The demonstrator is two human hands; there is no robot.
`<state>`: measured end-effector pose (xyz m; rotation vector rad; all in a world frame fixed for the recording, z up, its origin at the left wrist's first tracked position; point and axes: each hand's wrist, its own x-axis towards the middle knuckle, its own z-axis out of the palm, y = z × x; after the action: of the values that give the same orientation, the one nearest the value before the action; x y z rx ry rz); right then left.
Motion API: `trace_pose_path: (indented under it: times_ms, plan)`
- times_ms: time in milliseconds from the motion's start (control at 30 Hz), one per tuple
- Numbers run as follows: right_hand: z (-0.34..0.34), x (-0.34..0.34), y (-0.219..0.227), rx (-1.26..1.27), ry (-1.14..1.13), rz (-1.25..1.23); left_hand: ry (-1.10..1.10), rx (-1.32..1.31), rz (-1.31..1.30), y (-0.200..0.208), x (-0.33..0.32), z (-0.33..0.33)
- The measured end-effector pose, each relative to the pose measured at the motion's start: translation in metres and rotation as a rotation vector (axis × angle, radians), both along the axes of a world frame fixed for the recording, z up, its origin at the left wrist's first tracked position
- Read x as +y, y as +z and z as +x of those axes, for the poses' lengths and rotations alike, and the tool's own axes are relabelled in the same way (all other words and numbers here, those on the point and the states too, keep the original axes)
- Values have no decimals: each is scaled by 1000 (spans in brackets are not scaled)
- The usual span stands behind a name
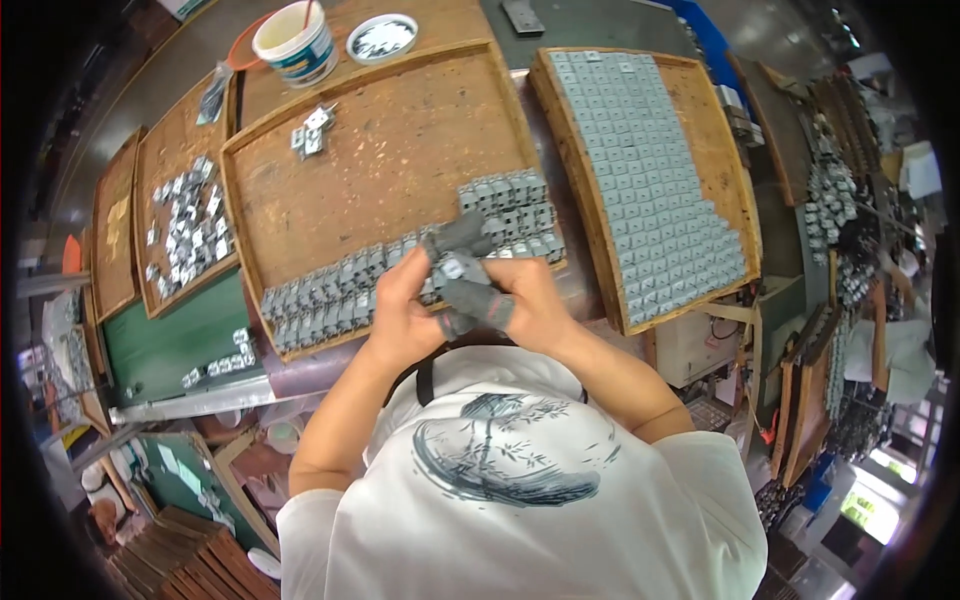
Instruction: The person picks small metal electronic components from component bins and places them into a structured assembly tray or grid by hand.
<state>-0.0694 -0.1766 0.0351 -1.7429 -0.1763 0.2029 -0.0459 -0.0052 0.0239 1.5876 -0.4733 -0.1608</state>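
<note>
Over the front edge of the middle wooden tray (365, 110), my left hand (402, 305) and my right hand (522, 292) meet, with dark grey covers on some fingers. Pinched between them is a small grey metal block (452, 269) with a pale square face; the fingers hide part of it. Along the tray's near side, close-packed rows of similar metal blocks (325, 300) run beside my left hand. Past my right fingers stands another group of these blocks (505, 192). A few loose metal pieces (312, 132) lie farther back in the tray.
At right, a wooden tray (715, 140) holds many flat grey pieces in rows. At left, another tray (158, 210) has scattered metal pieces. A white bucket (296, 45) and a round lid with small parts (383, 38) stand at the back. Several pieces (222, 364) lie on the green surface.
</note>
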Motion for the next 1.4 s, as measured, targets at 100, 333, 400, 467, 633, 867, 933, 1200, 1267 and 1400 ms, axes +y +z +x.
trace_pose_path:
  times_ms: [100, 333, 400, 467, 633, 867, 933, 1200, 1267, 1400]
  plan:
    - [13, -18, -18, 74, 137, -363, 41, -27, 83, -2, 0, 5]
    - [31, -178, -12, 122, -792, -556, 245, 121, 486, -47, 27, 78]
    - [30, -255, -32, -112, -1037, -770, 198, 202, 442, -50, 20, 89]
    - [27, -329, -64, -71, -1035, -1032, 182, 294, 413, -61, 15, 100]
    - [19, -404, -95, 460, -663, -1246, -82, 460, 409, -74, 1, 126]
    - [21, -421, -104, 285, -728, -1072, -38, 466, 420, -68, 10, 134]
    - [20, -414, -102, 163, -726, -944, -133, 497, 453, -66, 12, 132]
    - [32, -344, -70, -118, -966, -440, -27, 122, 602, -70, 21, 97]
    - [39, -308, -58, -93, -856, 7, 102, 132, 555, -60, 48, 81]
    - [24, -259, -44, 40, -691, 244, 502, -16, 573, -45, 114, 34]
